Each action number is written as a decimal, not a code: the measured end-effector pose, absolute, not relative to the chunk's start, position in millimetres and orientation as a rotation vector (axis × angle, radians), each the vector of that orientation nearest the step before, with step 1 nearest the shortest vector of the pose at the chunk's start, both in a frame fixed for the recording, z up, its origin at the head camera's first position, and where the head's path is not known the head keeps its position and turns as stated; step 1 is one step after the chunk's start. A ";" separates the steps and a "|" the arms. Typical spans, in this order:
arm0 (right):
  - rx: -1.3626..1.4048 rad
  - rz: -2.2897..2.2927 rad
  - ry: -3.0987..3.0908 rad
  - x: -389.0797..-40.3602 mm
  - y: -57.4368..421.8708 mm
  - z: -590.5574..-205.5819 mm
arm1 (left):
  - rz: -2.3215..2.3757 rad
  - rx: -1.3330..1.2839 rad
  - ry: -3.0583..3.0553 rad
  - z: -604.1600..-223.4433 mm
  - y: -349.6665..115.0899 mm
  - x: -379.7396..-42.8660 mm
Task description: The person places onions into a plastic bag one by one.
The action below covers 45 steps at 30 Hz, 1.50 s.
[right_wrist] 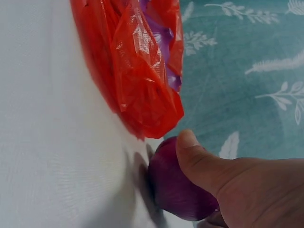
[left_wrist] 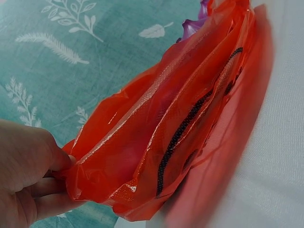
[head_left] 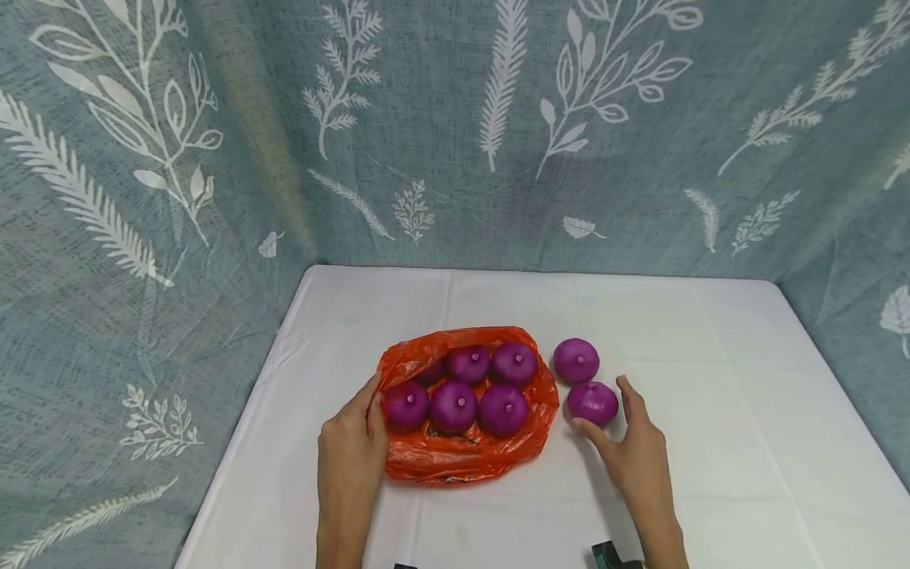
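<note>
An orange-red plastic bag (head_left: 462,466) lies with its mouth turned up, several purple onions (head_left: 453,407) showing inside. My left hand (head_left: 353,454) holds the bag's left edge, pinching the thin plastic between thumb and fingers, as the left wrist view also shows. To the right of the bag, my right hand (head_left: 637,454) has its thumb and fingers on either side of a purple onion (right_wrist: 178,183) low over the white cloth. In the right wrist view the thumb lies against this onion's skin, and the other fingers are mostly hidden behind it.
Just behind the onion at my right hand sits another purple onion (head_left: 577,360), close to the bag's right rim. A white cloth (head_left: 739,442) covers the table. Blue-green curtains (head_left: 441,134) with white leaf prints stand along the back and sides.
</note>
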State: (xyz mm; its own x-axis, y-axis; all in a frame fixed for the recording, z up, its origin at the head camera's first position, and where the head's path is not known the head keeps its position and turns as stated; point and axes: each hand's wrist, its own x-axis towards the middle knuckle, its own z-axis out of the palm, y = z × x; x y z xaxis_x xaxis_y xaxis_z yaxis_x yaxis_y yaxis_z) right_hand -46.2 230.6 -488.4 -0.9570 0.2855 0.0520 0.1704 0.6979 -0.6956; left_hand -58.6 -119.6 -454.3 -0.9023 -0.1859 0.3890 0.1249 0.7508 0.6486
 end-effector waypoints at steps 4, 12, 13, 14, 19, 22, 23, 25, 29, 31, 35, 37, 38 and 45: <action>-0.354 1.125 -2.744 -46.5 233.0 -493.3 | -0.972 0.052 -2.513 -453.8 -120.0 -58.4; -0.326 1.186 -2.745 -48.4 231.6 -494.7 | -0.981 0.068 -2.513 -453.9 -120.6 -57.8; -0.327 1.189 -2.744 -48.6 231.3 -494.9 | -0.980 0.069 -2.513 -453.8 -120.7 -57.7; -0.325 1.190 -2.742 -48.8 231.1 -495.2 | -0.980 0.072 -2.513 -453.6 -120.7 -57.5; -0.304 1.196 -2.707 -48.1 229.9 -498.5 | -0.981 0.084 -2.526 -453.6 -120.5 -57.2; -0.283 1.191 -2.682 -47.1 229.3 -501.0 | -0.975 0.089 -2.531 -454.4 -120.3 -57.3; -0.278 1.189 -2.676 -46.9 229.1 -501.6 | -0.973 0.089 -2.529 -454.9 -120.4 -57.3; -0.274 1.189 -2.664 -46.2 228.8 -502.2 | -0.974 0.082 -2.523 -455.6 -120.4 -57.2; -0.273 1.227 -2.624 -45.5 228.6 -499.5 | -0.985 0.057 -2.510 -456.4 -120.2 -57.1; -0.264 1.274 -2.591 -45.8 228.1 -495.7 | -0.990 0.055 -2.511 -456.4 -120.0 -57.0; -0.235 1.384 -2.529 -47.9 224.9 -485.3 | -0.989 0.069 -2.524 -455.7 -119.6 -57.4; -0.225 1.418 -2.511 -48.9 221.6 -479.1 | -0.996 0.072 -2.530 -455.0 -119.4 -57.6; -0.217 1.436 -2.502 -49.4 219.3 -475.8 | -1.001 0.072 -2.534 -454.8 -119.4 -57.6; -0.060 1.527 -2.463 -53.1 192.4 -458.9 | -1.010 0.060 -2.545 -453.4 -118.0 -57.8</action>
